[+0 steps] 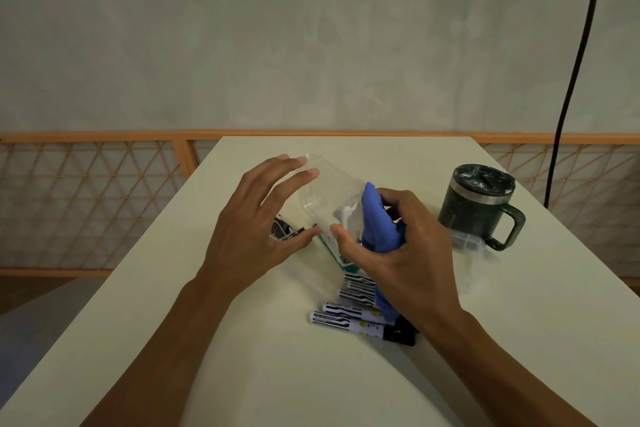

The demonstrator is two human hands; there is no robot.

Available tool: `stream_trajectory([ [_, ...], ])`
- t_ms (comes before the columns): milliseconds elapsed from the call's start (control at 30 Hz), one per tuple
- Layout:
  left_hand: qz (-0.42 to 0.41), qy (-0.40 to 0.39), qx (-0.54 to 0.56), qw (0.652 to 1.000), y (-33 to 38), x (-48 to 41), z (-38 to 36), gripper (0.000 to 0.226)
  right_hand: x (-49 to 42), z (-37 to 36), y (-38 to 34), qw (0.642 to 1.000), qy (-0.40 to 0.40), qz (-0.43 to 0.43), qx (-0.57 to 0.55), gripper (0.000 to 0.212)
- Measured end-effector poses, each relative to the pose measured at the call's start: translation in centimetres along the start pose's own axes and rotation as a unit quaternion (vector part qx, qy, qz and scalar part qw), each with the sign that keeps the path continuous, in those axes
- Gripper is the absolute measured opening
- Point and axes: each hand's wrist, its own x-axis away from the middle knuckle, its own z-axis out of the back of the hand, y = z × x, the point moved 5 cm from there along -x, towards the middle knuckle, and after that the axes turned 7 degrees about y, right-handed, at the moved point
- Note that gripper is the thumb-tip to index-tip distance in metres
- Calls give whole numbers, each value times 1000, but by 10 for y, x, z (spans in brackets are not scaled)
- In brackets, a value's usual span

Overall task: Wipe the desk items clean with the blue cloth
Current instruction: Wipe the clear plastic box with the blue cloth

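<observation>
My right hand (398, 253) grips the bunched blue cloth (377, 222), and its thumb presses against a clear plastic container (329, 198) that is tilted above the white desk (207, 340). One end of the cloth hangs down toward the markers. My left hand (256, 218) spreads beside the container with its fingers nearly straight. Its fingertips are at the container's far end and its thumb is near the close end. Whether the left hand bears the container's weight is unclear.
Several white markers with black caps (346, 317) lie under my right wrist. A green-and-white packet (341, 262) lies under the container. A small dark metal item (282, 229) sits by my left thumb. A black lidded mug (479, 204) and a small clear case (467, 243) stand at the right.
</observation>
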Motion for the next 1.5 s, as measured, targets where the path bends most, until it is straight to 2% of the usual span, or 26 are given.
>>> stream_trajectory([
  [233, 2, -12, 32, 999, -6, 7, -1, 92, -4, -1, -8, 998, -36, 2, -54, 73],
  [633, -12, 21, 44, 999, -4, 10, -9, 94, -4, 0, -11, 997, -5, 17, -71, 61],
  [700, 16, 23, 58, 998, -4, 10, -7, 95, -6, 1, -14, 997, -8, 10, -78, 55],
  [833, 112, 12, 130, 985, -10, 11, -3, 102, -13, 11, -18, 998, 19, 9, -66, 30],
  [933, 146, 0, 175, 974, -10, 9, -2, 100, -18, 15, -13, 999, 20, 3, -47, 12],
  [1100, 158, -16, 217, 963, -2, 7, -2, 95, -21, 19, -12, 999, 11, 29, -24, 23],
  [1333, 147, -12, 198, 969, -8, 4, 2, 97, -10, 19, -24, 974, 11, 209, 91, 43],
  [1500, 141, 10, 175, 974, -10, 2, 8, 98, -7, 9, -27, 974, -53, 197, 98, 44],
])
